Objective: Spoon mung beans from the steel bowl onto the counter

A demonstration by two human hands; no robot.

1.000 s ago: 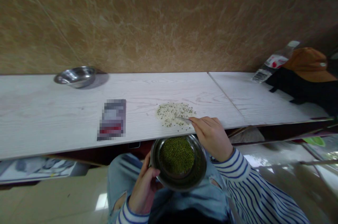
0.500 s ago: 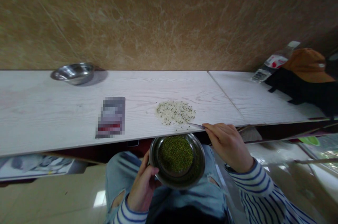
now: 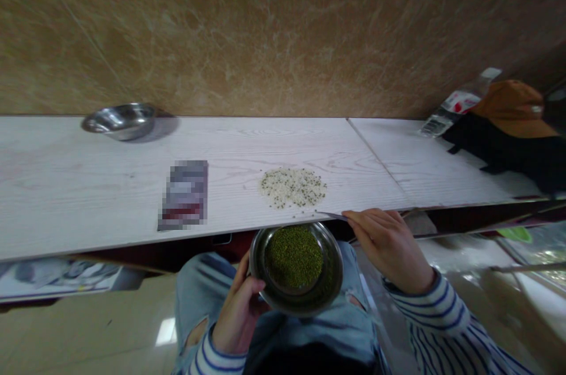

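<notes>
My left hand [image 3: 242, 308] grips the left rim of a steel bowl [image 3: 332, 292], its thumb over the edge. Green mung beans [image 3: 294, 257] cover the bottom of this bowl, which is held over my lap against the table's front edge. Between the fingers of my right hand [image 3: 389, 248] is a pair of slim metal tweezers [image 3: 332, 216], tips pointing left. They hover near a few loose beans just in front of a flat pile of white rice [image 3: 289, 187] mixed with green beans. Whether the tips pinch a bean is too small to tell.
On the white table [image 3: 230, 139], a second steel bowl [image 3: 121, 122] stands at the back left. A blurred-out flat packet or phone [image 3: 183, 193] lies left of the pile. A plastic bottle [image 3: 457, 102] and a brown-and-black cap [image 3: 513, 109] are at the right.
My right hand has drawn the tweezers slightly back and right, out of the pile's front edge. The left hand and the bowl of beans have stayed put.
</notes>
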